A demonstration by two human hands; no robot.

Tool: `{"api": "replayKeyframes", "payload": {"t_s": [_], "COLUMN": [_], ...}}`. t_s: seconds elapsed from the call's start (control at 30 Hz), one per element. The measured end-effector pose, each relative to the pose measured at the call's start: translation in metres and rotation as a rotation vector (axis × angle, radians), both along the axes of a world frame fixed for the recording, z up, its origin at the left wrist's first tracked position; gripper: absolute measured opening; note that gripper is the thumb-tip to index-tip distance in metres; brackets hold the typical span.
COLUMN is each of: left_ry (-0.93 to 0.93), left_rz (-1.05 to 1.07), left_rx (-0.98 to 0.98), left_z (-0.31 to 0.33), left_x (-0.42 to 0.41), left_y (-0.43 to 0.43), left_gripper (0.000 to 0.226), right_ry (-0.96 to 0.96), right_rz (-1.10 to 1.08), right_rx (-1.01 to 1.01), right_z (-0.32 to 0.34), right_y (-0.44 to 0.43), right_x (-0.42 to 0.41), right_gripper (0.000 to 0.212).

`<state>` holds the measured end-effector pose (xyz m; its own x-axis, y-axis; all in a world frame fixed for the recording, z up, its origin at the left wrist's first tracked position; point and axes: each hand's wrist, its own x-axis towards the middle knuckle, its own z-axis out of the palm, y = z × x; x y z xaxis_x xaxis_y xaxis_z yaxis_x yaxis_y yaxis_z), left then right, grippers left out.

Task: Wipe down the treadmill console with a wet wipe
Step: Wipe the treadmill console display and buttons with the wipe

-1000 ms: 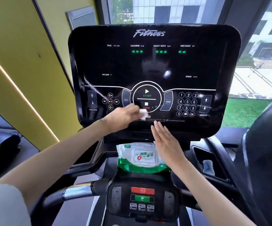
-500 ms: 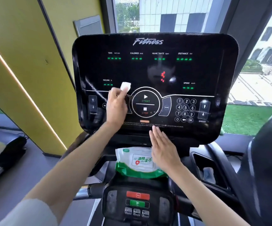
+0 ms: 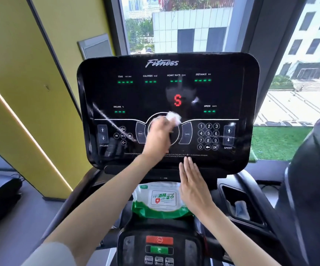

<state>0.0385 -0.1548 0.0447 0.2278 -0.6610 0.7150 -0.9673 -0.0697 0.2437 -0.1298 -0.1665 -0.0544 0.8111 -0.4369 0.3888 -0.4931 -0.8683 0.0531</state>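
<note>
I see the wet wipe (image 3: 173,117) bunched at the middle of the console (image 3: 151,96), on the upper rim of the round dial (image 3: 175,136). The left hand (image 3: 158,137) grips it with curled fingers, a little blurred. The right hand (image 3: 192,186) lies flat, fingers straight and together, tips touching the console's lower edge. The keypad (image 3: 208,136) and the incline buttons (image 3: 103,134) stand uncovered on either side. Just below the console sits the wipe pack (image 3: 161,200), its right end behind the right hand.

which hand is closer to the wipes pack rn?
Right. The right hand lies flat over the right edge of the wipes pack; the left hand is higher, on the console, gripping the wet wipe.
</note>
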Motion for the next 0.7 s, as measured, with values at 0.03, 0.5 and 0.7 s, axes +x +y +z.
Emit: {"api": "replayKeyframes", "payload": {"t_s": [0.03, 0.5, 0.7], "left_ry": [-0.171, -0.146, -0.004], "left_rz": [-0.163, -0.169, 0.009], "left_rx": [0.159, 0.158, -0.051], "left_z": [-0.011, -0.009, -0.004], "left_x": [-0.004, 0.004, 0.05], "left_y": [0.004, -0.001, 0.037], "left_gripper": [0.064, 0.068, 0.055], "right_ry": [0.007, 0.003, 0.009], "right_rz": [-0.004, -0.021, -0.033], "right_rx": [-0.005, 0.027, 0.061], "right_z": [-0.001, 0.001, 0.003], "right_y": [-0.001, -0.004, -0.003], "right_x": [0.0, -0.003, -0.003], "right_gripper": [0.054, 0.056, 0.057]}}
